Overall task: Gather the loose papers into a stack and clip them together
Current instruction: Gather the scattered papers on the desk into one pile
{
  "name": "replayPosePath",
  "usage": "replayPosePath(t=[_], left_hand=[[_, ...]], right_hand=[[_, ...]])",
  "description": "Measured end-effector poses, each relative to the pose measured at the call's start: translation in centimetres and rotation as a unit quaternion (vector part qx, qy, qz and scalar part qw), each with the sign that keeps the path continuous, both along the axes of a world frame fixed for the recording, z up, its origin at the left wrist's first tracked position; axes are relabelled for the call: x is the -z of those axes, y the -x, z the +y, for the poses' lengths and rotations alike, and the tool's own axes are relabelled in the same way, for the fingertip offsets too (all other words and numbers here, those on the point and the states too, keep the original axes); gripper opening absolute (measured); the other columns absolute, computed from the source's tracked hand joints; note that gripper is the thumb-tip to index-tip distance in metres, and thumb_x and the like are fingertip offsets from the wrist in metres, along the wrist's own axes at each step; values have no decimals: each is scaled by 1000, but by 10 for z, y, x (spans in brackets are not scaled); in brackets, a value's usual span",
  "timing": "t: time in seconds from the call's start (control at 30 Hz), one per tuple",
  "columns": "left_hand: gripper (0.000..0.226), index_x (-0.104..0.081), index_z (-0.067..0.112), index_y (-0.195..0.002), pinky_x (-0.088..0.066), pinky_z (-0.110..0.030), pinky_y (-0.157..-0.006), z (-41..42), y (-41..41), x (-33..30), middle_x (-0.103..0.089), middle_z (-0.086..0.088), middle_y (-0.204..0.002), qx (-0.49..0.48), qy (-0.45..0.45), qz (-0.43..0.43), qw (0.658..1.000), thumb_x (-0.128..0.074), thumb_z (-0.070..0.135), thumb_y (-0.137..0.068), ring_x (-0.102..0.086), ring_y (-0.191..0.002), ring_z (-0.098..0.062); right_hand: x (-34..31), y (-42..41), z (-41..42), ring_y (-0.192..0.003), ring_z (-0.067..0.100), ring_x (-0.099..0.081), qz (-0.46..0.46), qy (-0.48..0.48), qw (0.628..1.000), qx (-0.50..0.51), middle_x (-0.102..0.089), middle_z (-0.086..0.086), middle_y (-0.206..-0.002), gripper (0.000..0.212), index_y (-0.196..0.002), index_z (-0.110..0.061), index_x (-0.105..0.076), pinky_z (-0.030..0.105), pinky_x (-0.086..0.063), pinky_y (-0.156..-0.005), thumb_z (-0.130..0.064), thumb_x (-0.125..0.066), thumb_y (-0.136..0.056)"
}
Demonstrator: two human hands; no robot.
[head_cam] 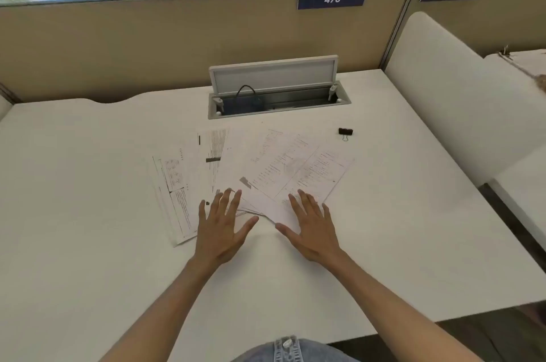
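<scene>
Several loose printed papers (266,166) lie fanned out and overlapping in the middle of the white desk (88,214). My left hand (220,228) is flat and spread, its fingertips on the near edge of the left sheets. My right hand (313,228) is also spread flat, fingertips resting on the near corner of the right sheets. Neither hand grips anything. A small black binder clip (345,132) lies alone on the desk, beyond the papers to the right, well away from both hands.
An open cable tray (277,101) with its lid raised is set into the desk behind the papers. A beige partition (147,42) closes the back. A white side panel (443,96) bounds the right. The desk's near edge is at my lap.
</scene>
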State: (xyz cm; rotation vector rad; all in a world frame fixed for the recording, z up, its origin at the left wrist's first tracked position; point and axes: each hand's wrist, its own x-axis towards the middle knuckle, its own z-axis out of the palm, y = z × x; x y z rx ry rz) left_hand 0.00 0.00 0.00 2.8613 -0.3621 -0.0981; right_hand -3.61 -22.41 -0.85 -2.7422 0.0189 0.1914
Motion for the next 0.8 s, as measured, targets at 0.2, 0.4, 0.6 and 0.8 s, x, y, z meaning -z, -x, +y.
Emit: replayPosePath(t=[0.2, 0.4, 0.6, 0.8], left_hand=[[90, -17, 27, -154, 5, -47, -119, 2, 2, 7, -18, -1, -163, -3, -12, -19, 1000, -3, 79, -82, -13, -151, -20], [92, -22, 24, -153, 0, -49, -120, 3, -3, 9, -23, -2, -162, -8, -3, -9, 1000, -4, 79, -82, -15, -150, -21], [106, -28, 25, -151, 4, -46, -121, -4, -2, 12, -18, -3, -163, -17, -13, 22, 1000, 8, 85, -71, -10, -151, -20], [101, -32, 20, -148, -7, -47, -120, -9, -22, 0, -28, -9, -158, -35, 3, 5, 999, -4, 84, -75, -19, -148, -25]], right_hand=[[6, 4, 0, -151, 14, 2, 4, 14, 1000, 0, 0, -4, -165, 84, -156, -29, -6, 45, -1, -121, -74, -23, -87], [15, 8, -2, -151, 15, 2, -1, 33, 999, -10, 0, -3, -165, 83, -156, -27, -8, 46, -1, -121, -73, -24, -89], [17, 7, -2, -151, 15, 2, -6, 25, 1000, -10, -1, -2, -165, 83, -156, -26, -8, 47, 0, -121, -72, -24, -88], [10, 0, -9, -151, 16, -3, -62, -1, 996, 70, -4, 0, -165, 82, -155, -24, -15, 48, -1, -120, -70, -32, -89]])
